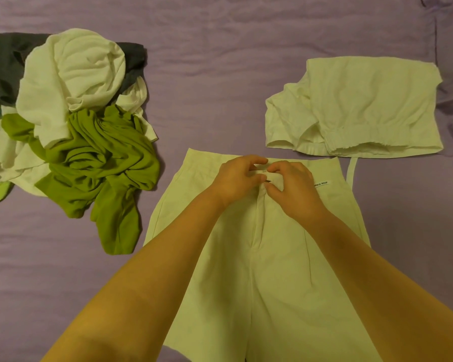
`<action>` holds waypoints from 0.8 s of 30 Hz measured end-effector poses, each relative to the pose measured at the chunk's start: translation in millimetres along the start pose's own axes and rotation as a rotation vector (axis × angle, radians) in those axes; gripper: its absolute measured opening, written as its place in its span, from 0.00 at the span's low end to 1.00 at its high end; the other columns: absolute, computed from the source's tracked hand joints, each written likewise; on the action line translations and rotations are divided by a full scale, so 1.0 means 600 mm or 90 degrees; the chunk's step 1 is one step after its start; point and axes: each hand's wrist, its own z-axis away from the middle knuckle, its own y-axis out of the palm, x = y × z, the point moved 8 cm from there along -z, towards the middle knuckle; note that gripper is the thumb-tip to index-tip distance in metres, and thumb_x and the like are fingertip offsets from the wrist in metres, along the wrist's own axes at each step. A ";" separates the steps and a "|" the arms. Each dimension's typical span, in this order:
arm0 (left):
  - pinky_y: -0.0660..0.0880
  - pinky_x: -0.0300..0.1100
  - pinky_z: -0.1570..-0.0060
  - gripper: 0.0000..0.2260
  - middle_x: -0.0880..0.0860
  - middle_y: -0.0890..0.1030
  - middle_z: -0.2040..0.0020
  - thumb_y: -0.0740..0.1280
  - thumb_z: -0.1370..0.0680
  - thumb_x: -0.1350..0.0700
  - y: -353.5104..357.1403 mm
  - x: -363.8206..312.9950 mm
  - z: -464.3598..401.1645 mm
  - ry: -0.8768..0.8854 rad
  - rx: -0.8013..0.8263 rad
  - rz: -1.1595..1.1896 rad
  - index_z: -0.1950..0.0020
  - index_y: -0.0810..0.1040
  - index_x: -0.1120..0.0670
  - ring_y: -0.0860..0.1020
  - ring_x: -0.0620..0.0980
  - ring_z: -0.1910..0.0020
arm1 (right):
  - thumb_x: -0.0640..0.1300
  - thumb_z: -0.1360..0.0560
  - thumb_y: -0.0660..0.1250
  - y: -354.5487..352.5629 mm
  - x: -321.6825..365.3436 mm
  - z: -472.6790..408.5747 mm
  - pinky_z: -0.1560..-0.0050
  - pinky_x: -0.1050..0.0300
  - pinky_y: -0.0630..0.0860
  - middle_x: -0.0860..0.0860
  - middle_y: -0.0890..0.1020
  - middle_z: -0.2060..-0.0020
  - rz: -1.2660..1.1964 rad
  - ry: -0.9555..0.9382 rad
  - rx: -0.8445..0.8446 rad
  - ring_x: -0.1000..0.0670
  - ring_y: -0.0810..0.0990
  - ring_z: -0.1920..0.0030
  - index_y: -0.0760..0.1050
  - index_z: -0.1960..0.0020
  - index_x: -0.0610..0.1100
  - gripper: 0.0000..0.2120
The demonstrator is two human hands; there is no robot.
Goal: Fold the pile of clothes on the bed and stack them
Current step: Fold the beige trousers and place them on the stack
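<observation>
The pale shorts (267,257) lie flat on the purple bed (220,87), waistband away from the person and legs running off toward the near edge, and both hands meet at the middle of that waistband, so the step in hand looks like fastening the closure above the fly before any folding. To do it well, keep the two waistband ends level and overlapped squarely, hold one side still while the other works the fastener, and smooth the front flat afterward so the fold runs clean down the centre seam. The left hand (236,181) has its fingers curled, thumb and forefinger pinching the waistband tab; the right hand (292,188) pinches the facing flap just beside it (the fastener itself is hidden under the fingertips). The waistband passes directly beneath both sets of fingers, touching them. A folded white garment (356,105) rests toward the far right of the bed, well apart from the unfolded pile (76,121) of white, green and grey clothes at the far left.
</observation>
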 end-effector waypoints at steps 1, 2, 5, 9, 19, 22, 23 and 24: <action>0.71 0.44 0.38 0.17 0.51 0.77 0.36 0.67 0.22 0.55 0.001 0.001 -0.001 -0.003 0.000 0.003 0.34 0.74 0.51 0.74 0.49 0.37 | 0.49 0.24 0.65 0.000 0.000 0.000 0.34 0.53 0.61 0.49 0.77 0.41 -0.003 0.002 -0.002 0.47 0.69 0.36 0.73 0.38 0.47 0.16; 0.71 0.44 0.38 0.16 0.51 0.77 0.36 0.67 0.22 0.55 0.002 0.002 -0.002 -0.006 0.000 0.006 0.34 0.74 0.52 0.74 0.49 0.37 | 0.48 0.24 0.65 0.001 -0.001 0.001 0.34 0.53 0.62 0.49 0.77 0.41 -0.009 0.006 -0.002 0.47 0.69 0.36 0.72 0.37 0.46 0.16; 0.71 0.43 0.38 0.15 0.51 0.77 0.37 0.66 0.22 0.58 -0.002 0.007 -0.002 -0.020 -0.007 0.058 0.35 0.75 0.53 0.74 0.50 0.38 | 0.46 0.24 0.65 0.001 -0.003 0.003 0.34 0.51 0.65 0.48 0.76 0.40 -0.040 0.016 0.009 0.47 0.70 0.36 0.73 0.37 0.46 0.16; 0.74 0.41 0.42 0.14 0.48 0.79 0.45 0.67 0.22 0.59 -0.006 0.009 0.000 -0.027 0.006 0.139 0.37 0.77 0.53 0.77 0.47 0.44 | 0.43 0.25 0.68 -0.004 -0.010 0.008 0.41 0.60 0.67 0.51 0.76 0.43 -0.151 0.034 0.009 0.51 0.72 0.40 0.75 0.40 0.47 0.14; 0.71 0.43 0.39 0.26 0.49 0.71 0.34 0.70 0.24 0.52 0.012 0.001 0.001 -0.012 0.105 0.059 0.29 0.65 0.47 0.71 0.48 0.38 | 0.42 0.23 0.65 -0.018 -0.019 -0.007 0.55 0.73 0.68 0.52 0.80 0.50 -0.213 0.032 0.072 0.55 0.76 0.49 0.79 0.44 0.44 0.09; 0.69 0.50 0.34 0.30 0.51 0.69 0.30 0.71 0.25 0.53 0.021 0.004 0.001 -0.014 0.102 0.013 0.27 0.62 0.47 0.69 0.50 0.34 | 0.46 0.22 0.63 -0.018 -0.015 -0.013 0.44 0.58 0.71 0.50 0.81 0.47 -0.111 0.018 0.104 0.52 0.77 0.46 0.79 0.42 0.44 0.12; 0.69 0.50 0.33 0.30 0.51 0.69 0.31 0.71 0.25 0.54 0.021 0.005 0.000 -0.013 0.095 0.011 0.27 0.62 0.47 0.69 0.50 0.34 | 0.46 0.22 0.62 -0.018 -0.013 -0.014 0.43 0.53 0.72 0.49 0.82 0.48 -0.083 0.020 0.104 0.50 0.77 0.46 0.79 0.42 0.45 0.12; 0.69 0.51 0.34 0.29 0.51 0.70 0.31 0.71 0.26 0.54 0.020 0.003 0.000 -0.011 0.090 0.005 0.27 0.63 0.47 0.69 0.50 0.34 | 0.47 0.22 0.62 -0.018 -0.011 -0.015 0.42 0.50 0.72 0.49 0.82 0.49 -0.057 0.022 0.098 0.49 0.77 0.46 0.79 0.43 0.45 0.11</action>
